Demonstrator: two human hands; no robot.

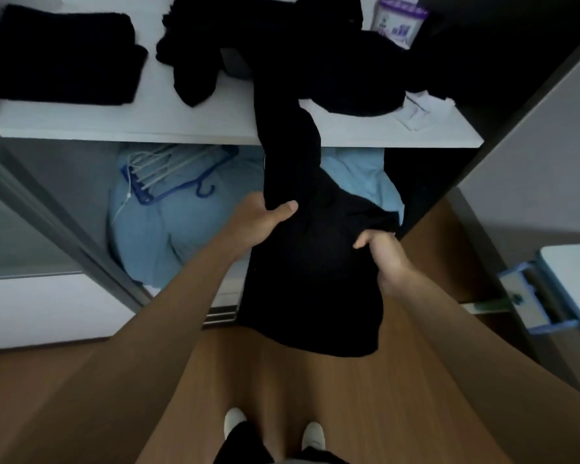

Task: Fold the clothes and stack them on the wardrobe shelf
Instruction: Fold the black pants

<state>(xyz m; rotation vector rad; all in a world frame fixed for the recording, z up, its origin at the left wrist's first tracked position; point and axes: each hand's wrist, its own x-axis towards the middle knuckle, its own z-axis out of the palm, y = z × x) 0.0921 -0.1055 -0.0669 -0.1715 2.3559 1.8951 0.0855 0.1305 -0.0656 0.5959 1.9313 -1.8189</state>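
L hand [260, 217] and R hand [380, 251] both clamp a long black fabric garment [308, 279], thumbs over the cloth. Its top lies on the white wardrobe shelf [181, 128] w/ a loose black clothes heap [282, 45]; lower part hangs. Folded black stack [61, 55] sits far left.

- Left hand [260, 219], arm outstretched, thumb on top, grips the black cloth garment [315, 279].
- Right hand [384, 252] pinches its right edge, fingers curled.
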